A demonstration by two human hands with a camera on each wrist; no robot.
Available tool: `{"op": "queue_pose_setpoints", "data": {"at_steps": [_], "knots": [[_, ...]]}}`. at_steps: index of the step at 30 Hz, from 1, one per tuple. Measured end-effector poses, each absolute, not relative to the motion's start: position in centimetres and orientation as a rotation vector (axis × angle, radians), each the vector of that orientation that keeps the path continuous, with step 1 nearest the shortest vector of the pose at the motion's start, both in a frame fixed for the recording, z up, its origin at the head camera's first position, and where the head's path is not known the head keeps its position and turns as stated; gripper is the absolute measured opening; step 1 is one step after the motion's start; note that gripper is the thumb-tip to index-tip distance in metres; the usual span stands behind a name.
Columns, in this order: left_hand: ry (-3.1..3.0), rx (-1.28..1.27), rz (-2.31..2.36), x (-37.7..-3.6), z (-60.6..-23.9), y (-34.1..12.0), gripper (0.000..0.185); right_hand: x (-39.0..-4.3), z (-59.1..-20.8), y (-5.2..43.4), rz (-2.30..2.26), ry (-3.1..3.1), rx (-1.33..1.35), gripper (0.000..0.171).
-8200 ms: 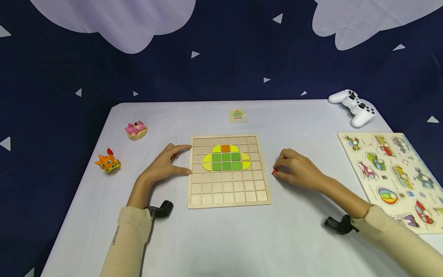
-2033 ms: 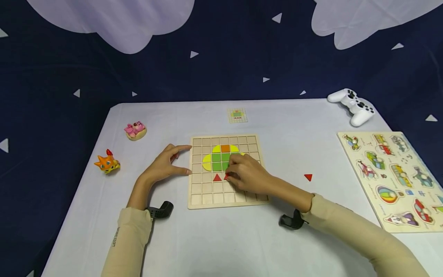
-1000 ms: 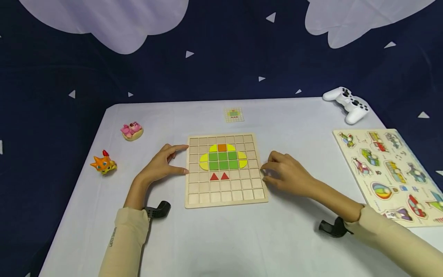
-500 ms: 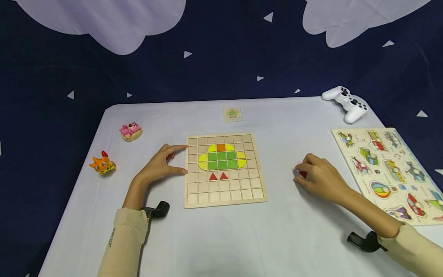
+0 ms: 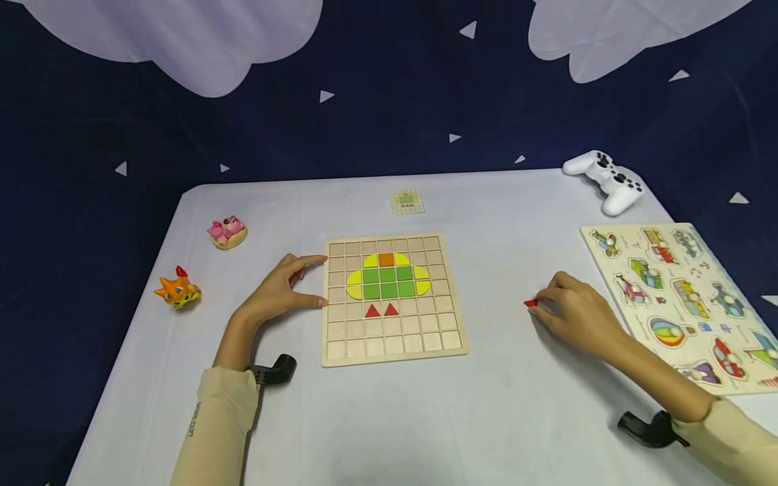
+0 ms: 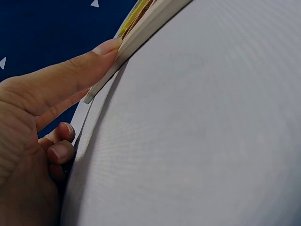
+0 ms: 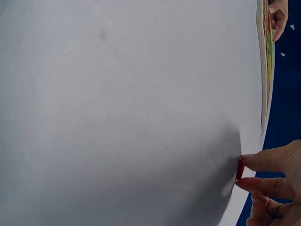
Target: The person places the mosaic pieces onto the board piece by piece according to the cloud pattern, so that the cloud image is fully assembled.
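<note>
A wooden grid board [image 5: 395,300] lies mid-table, with green squares [image 5: 387,282], an orange square [image 5: 386,260] and yellow rounded pieces [image 5: 354,285] set in it. Two red triangles [image 5: 373,310] sit in the row below the green. My left hand [image 5: 276,290] touches the board's left edge with spread index finger and thumb; the left wrist view shows the thumb [image 6: 70,77] against the rim. To the right of the board, my right hand [image 5: 577,314] pinches a red triangle piece [image 5: 531,303] between thumb and finger, close over the cloth. The right wrist view shows this triangle [image 7: 240,168] edge-on.
A small pattern card [image 5: 406,201] lies behind the board. Pink [image 5: 227,231] and orange [image 5: 178,289] figurines stand at left. On the right are a white game controller [image 5: 604,181] and a picture puzzle board [image 5: 675,304], close to my right forearm.
Two red triangles have come onto the board. My right hand left the board, moved right and picked up the loose red triangle from the table. My left hand has stayed at the board's edge.
</note>
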State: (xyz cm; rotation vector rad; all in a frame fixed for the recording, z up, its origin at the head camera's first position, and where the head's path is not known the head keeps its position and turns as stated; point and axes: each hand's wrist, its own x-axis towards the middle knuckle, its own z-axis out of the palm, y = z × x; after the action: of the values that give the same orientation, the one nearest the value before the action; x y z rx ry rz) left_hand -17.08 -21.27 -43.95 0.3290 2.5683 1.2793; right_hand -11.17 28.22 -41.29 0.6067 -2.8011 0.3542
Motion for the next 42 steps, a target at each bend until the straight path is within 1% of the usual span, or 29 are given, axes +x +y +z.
{"op": "queue_pose_setpoints", "data": {"at_steps": [10, 16, 27, 34, 42], "knots": [[2.572, 0.332, 1.296, -17.0, -43.9, -21.3, 0.083, -11.8, -41.2, 27.8, 0.401, -2.798, 0.653, 0.014], [2.568, 0.327, 1.290, -17.0, -44.0, -21.2, 0.082, -12.2, -41.3, 26.4, 0.433, -2.757, 0.733, 0.012], [2.565, 0.346, 1.304, -17.1, -44.0, -21.4, 0.082, -13.5, -41.0, 20.7, 0.481, -2.724, 0.918, 0.013], [2.576, 0.343, 1.295, -17.0, -44.0, -21.5, 0.081, -14.0, -41.0, 16.7, 0.509, -2.679, 1.089, 0.013], [2.565, 0.329, 1.303, -17.0, -43.9, -21.3, 0.082, -14.3, -41.0, 13.4, 0.507, -2.673, 1.181, 0.013]]}}
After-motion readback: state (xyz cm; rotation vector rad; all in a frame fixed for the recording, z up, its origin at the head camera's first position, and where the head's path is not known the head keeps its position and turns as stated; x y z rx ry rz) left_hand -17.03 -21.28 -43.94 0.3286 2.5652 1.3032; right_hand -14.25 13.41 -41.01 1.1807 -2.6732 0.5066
